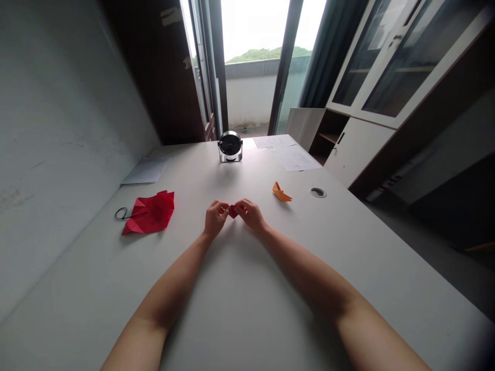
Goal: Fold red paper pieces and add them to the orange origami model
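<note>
1. Pinching a small red paper (233,212) between two narrow grips, I work above the middle of the counter (240,304), forearms stretched forward on either side.
2. My left fingers (221,205) hold the paper's left side, bunched thumb to fingertip; my right fingers (244,204) hold its right side in much the same way. Whether the paper's lower point touches the counter, I cannot tell.
3. The step in hand appears to be shaping or creasing: the piece is compact and already looks folded, though its finer creases are too small to make out.
4. The next move, I judge, calls for light, even pressure from both sides and careful alignment of the edges; a hard tug could tear or skew so small a piece.
5. To my right, just beyond my hand, an orange paper (281,192) lies folded, its ends pointed, near a round grommet (317,192).
6. To my left, well apart from my grip, a creased red sheet (154,212) lies spread out, a black loop (121,213) at its left edge.
7. Farther back, a round black device (230,145) stands upright in a silver bracket.
</note>
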The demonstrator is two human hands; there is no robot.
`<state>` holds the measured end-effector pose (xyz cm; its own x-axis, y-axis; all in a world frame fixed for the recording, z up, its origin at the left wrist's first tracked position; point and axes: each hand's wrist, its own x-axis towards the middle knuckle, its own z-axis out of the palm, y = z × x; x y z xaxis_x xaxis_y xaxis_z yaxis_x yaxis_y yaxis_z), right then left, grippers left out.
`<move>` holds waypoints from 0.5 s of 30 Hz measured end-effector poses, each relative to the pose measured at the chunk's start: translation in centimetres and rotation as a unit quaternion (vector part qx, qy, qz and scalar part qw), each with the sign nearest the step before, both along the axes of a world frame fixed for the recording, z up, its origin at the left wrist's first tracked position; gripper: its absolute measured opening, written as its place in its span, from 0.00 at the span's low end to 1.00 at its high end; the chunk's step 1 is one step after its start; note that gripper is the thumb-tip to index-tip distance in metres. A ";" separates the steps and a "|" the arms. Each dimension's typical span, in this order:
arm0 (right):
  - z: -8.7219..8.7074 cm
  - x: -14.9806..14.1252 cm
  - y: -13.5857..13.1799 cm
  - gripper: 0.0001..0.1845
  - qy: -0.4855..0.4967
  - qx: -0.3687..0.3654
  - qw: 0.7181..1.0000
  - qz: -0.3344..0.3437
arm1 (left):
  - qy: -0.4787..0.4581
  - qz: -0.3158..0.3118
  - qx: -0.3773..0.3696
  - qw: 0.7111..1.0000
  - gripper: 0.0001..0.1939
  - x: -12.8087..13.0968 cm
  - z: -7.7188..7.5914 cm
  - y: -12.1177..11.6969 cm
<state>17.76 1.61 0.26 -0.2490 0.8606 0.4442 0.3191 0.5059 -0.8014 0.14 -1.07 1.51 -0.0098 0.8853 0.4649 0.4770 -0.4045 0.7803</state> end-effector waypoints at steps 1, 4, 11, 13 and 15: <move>0.1 0.0 0.0 0.13 0.001 0.003 1.000 0.000 | 0.000 -0.001 -0.003 1.000 0.04 0.1 0.0 0.0; 0.2 0.0 -0.2 0.13 0.001 0.009 1.000 0.001 | 0.001 -0.003 -0.015 1.000 0.04 0.2 0.0 -0.1; -0.1 -0.1 -0.1 0.12 0.010 0.012 1.000 0.014 | 0.002 0.002 -0.027 1.000 0.03 -0.2 -0.5 0.4; -0.3 -0.1 0.3 0.12 0.025 0.003 1.000 -0.001 | -0.007 0.013 -0.030 0.999 0.03 -0.2 -0.9 0.6; -0.6 -0.1 0.7 0.11 0.043 -0.008 0.999 -0.024 | -0.029 0.029 -0.039 0.998 0.03 -0.4 -1.3 0.8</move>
<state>17.64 2.28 -0.34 -0.1684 0.8778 0.4485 0.2720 0.4787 -0.8348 -0.21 -0.25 0.24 -0.0867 0.9160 0.3917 0.4509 -0.3145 0.8353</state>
